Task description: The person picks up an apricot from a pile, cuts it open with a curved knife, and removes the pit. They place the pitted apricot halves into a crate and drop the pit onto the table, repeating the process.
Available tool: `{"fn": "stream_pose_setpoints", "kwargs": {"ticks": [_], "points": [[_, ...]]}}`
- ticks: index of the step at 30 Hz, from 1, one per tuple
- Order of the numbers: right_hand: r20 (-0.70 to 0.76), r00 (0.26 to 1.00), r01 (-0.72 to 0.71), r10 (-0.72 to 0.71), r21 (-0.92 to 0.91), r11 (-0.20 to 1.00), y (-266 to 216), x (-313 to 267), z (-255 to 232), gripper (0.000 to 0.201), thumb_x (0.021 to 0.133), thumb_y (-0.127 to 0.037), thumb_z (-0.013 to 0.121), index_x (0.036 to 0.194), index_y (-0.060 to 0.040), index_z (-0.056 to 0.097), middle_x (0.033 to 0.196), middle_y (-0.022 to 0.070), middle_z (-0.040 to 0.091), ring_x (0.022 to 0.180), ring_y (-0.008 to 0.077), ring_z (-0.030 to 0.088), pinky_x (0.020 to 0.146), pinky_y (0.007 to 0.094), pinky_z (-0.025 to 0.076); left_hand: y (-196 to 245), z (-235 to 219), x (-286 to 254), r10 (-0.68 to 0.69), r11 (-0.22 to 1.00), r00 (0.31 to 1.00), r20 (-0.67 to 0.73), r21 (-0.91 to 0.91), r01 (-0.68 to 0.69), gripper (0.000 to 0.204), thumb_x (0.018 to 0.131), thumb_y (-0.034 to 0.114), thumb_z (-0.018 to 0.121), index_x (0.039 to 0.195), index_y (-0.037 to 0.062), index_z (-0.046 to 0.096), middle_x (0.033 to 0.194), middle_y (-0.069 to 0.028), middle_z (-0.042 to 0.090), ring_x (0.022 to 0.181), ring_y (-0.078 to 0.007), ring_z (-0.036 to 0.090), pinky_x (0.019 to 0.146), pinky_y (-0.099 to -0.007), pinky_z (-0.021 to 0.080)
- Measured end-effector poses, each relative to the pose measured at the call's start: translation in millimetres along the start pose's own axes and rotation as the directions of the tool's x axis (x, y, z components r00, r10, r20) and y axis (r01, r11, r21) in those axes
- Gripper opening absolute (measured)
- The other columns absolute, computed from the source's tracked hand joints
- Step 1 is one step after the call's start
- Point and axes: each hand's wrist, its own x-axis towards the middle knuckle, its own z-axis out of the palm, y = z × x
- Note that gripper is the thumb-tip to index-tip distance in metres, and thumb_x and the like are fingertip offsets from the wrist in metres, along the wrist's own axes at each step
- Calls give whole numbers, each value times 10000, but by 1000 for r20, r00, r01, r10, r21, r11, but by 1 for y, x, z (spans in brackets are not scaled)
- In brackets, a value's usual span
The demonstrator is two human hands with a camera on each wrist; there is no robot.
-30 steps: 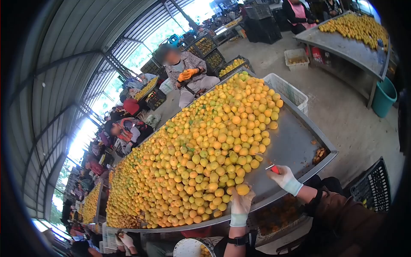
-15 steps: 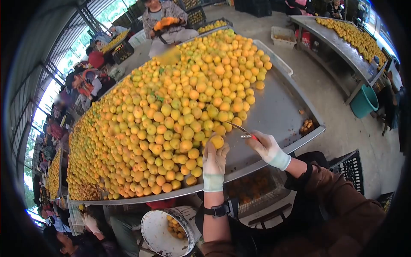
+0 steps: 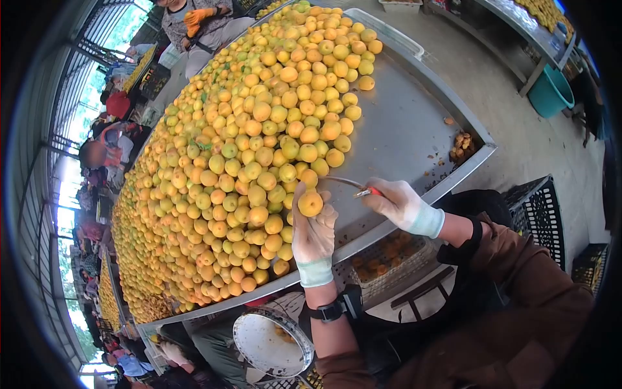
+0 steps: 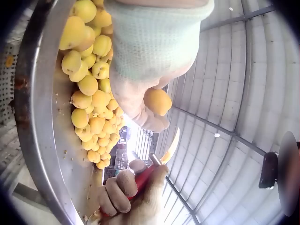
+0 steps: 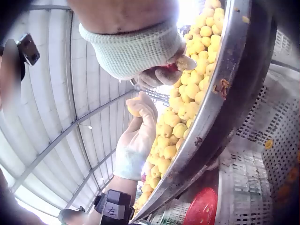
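Note:
My gloved left hand (image 3: 313,233) holds one yellow-orange apricot (image 3: 310,203) between its thumb and fingers, at the near edge of a large apricot pile (image 3: 240,162). The same apricot shows in the left wrist view, round and with no visible cut. To the right, my gloved right hand (image 3: 400,204) grips the red handle (image 4: 140,180) of a knife with a curved blade (image 4: 171,146). Its blade points toward the left hand, and in the left wrist view a gap shows between blade and apricot.
The pile lies on a metal table (image 3: 414,123) with a raised rim; brown scraps (image 3: 462,148) sit in its right corner. Below are a white bucket (image 3: 272,343) and a black crate (image 3: 538,214). Across the table sits a person in orange gloves (image 3: 194,19).
The head view has tilted down and shifted. My right hand has brought the knife closer to the left hand. The left hand has turned, showing more of its palm side, with the apricot still in it.

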Motion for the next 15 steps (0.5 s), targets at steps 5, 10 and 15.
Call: {"fn": "stream_pose_setpoints", "kwargs": {"ticks": [5,10,15], "points": [[67,998,-6,6,9,1000,-4,2,3,291,971,-267,525,1027,15,568,689,170,520,617,334,529,607,371,436,-11,-15,9,-48,979,991,128,-192,72,504,1034,290,444,1429,-7,344,1252,-203,564,1041,-220,600,903,-324,506],[36,999,16,-18,41,999,3,9,3,312,975,-272,526,1052,28,562,691,163,537,615,297,534,610,361,444,-15,-1,19,-44,976,993,108,-209,66,521,1032,332,444,1399,-30,367,1268,-189,549,1035,-207,594,881,-314,509],[44,999,-35,32,60,998,-5,7,-3,275,988,-261,530,1066,-3,582,766,208,590,728,392,608,617,379,461,-27,-1,17,-88,990,995,47,112,83,545,1022,430,434,1320,-26,440,1168,-113,590,931,-156,588,794,-285,499]]}}
